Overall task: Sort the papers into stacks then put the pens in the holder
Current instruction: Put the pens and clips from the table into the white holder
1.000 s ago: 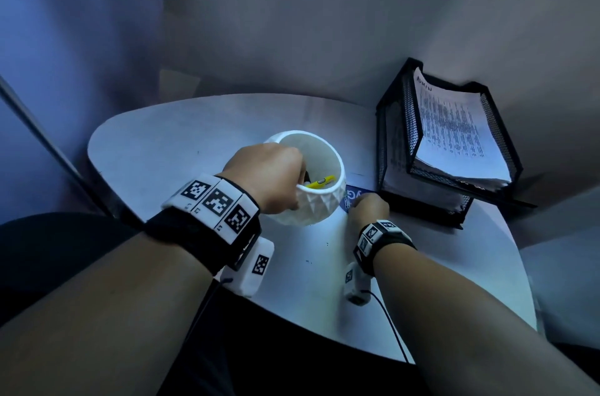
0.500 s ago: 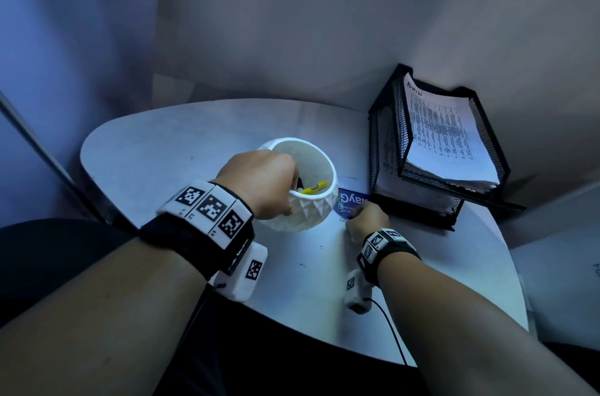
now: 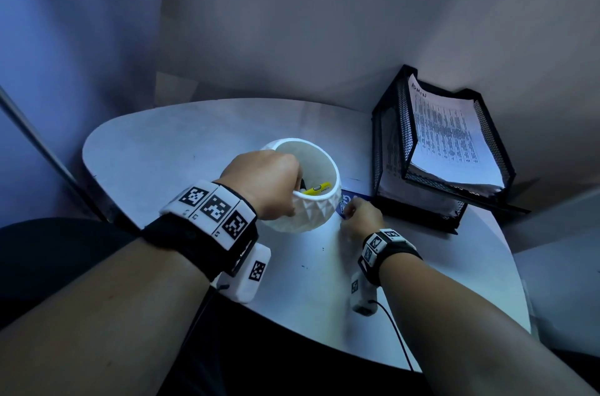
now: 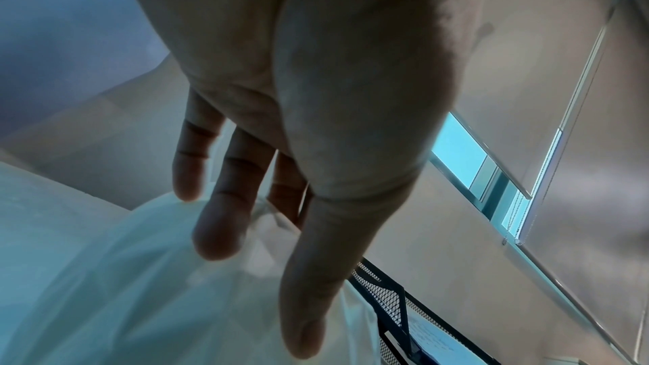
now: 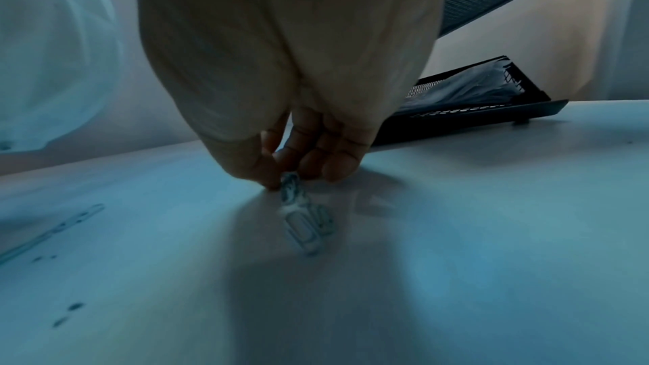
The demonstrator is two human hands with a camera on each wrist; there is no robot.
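Note:
A white faceted holder [image 3: 311, 213] stands mid-table with a yellow pen [image 3: 316, 190] and a dark pen lying inside it. My left hand [image 3: 263, 181] grips its near-left rim, thumb outside and fingers over the edge; the left wrist view shows the fingers [image 4: 224, 221] lying on the white holder [image 4: 105, 287]. Just right of the holder, my right hand [image 3: 360, 217] pinches the edge of a small blue printed card [image 3: 346, 199] on the table. In the right wrist view thumb and fingertips [image 5: 337, 168] meet on the card [image 5: 291, 188]. Printed papers [image 3: 448, 142] fill a black mesh tray [image 3: 389, 135].
The two-tier tray stands at the back right against the wall, close to the card. The round white table [image 3: 194, 142] has bare surface left of the holder and toward me. Walls close in behind and on the left. A cable hangs from my right wrist.
My right hand has drawn back slightly toward me, uncovering more of the blue card. My left hand stays on the holder's rim.

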